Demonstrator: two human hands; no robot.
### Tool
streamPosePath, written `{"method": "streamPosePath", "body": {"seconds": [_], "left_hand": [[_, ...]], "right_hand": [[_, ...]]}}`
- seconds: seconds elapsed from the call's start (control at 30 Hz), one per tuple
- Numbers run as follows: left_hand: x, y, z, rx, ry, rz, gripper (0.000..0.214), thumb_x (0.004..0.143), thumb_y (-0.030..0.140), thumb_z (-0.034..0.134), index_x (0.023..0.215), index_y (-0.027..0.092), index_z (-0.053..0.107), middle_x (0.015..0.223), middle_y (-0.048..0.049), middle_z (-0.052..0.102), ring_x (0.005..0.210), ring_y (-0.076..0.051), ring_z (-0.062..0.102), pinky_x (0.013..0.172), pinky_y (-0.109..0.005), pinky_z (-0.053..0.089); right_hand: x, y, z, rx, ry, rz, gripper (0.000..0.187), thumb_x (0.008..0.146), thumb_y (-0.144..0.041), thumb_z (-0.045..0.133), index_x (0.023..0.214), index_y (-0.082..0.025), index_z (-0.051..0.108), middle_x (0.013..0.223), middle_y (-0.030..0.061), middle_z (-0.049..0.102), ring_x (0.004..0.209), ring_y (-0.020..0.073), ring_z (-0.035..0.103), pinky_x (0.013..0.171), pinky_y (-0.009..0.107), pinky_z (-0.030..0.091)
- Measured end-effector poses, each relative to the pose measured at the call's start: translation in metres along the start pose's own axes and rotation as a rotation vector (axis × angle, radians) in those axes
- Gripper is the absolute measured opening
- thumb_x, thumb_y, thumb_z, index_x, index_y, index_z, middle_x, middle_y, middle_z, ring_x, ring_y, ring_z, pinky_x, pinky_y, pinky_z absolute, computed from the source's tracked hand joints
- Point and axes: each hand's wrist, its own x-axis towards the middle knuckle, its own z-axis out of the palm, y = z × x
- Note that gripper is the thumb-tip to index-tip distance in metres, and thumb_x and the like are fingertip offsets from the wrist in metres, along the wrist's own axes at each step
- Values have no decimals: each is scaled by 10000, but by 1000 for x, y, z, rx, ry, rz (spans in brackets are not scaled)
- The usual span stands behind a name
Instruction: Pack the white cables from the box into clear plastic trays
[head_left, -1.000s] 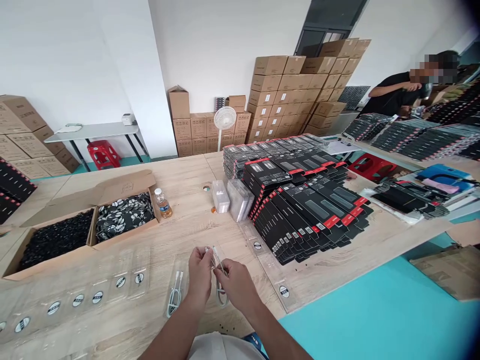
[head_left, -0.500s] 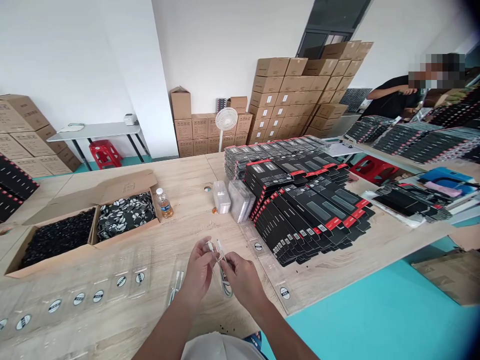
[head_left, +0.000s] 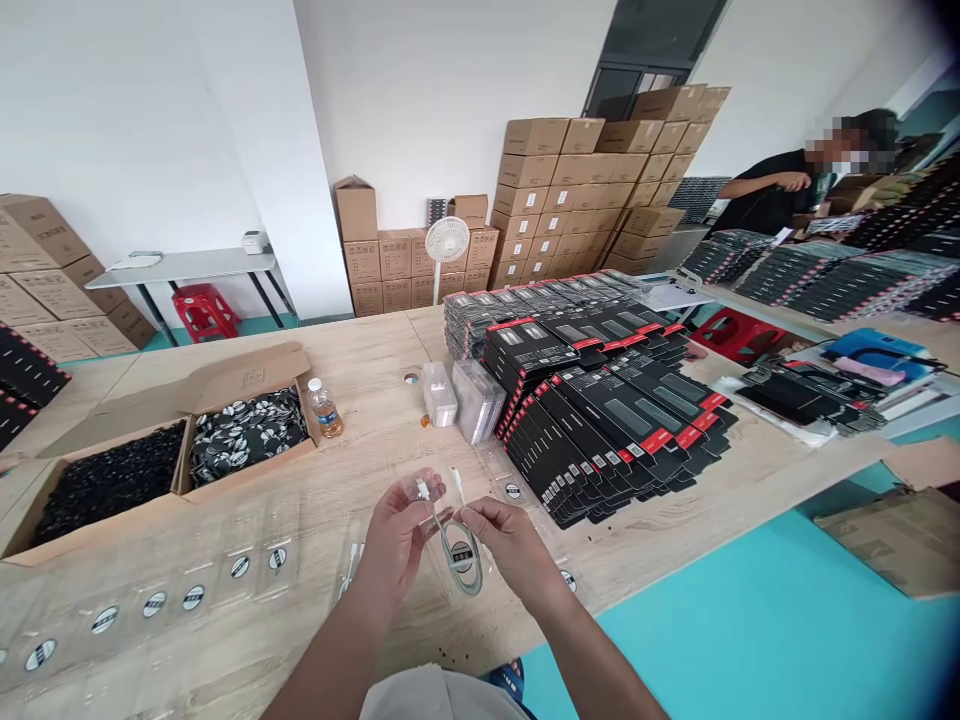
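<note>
Your left hand (head_left: 397, 535) pinches the white charging cable (head_left: 454, 565) near its plug, fingertips pressed together. At your left hand's 3 o'clock, the coil's long axis runs roughly 12 to 6, nearer your right hand (head_left: 514, 540), which pinches its upper edge.

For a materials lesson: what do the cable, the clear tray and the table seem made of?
The cable: probably matte pale plastic, from its soft coil. The tray: glossy clear plastic, being see-through. The table: light wood or wood-look laminate; grain shows.
</note>
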Motion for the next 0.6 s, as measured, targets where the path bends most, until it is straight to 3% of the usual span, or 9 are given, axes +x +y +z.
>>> {"method": "streamPosePath", "body": {"seconds": [0.07,0.17,0.37,0.6], "left_hand": [[-1,-1,0,-7,0,-26,391,563,138,793,933,179,673,965,-78,712,959,-231,637,807,-371,514],[-1,-4,0,12,-16,-37,380,571,141,789,932,167,675,885,-75,721,846,-204,659,768,-335,507],[-3,-10,3,60,-25,-15,278,570,150,780,834,152,694,780,-41,695,699,-148,619,689,-276,475],[-2,-23,3,181,2,23,163,603,218,778,679,150,652,652,-8,635,630,-131,584,619,-255,441]], "right_hand": [[0,0,-1,39,-8,47,293,769,-435,622,657,-166,654,641,-8,576,634,137,515,615,252,406],[-1,0,0,-35,28,68,250,715,-361,653,565,-175,581,590,-22,533,582,124,479,564,245,376],[-4,-7,4,-381,39,20,228,739,-274,594,535,-186,541,588,-6,560,578,126,484,554,243,343],[-1,0,4,-541,-64,8,285,789,-283,552,522,-183,541,543,-9,561,536,113,460,507,233,274]]}}
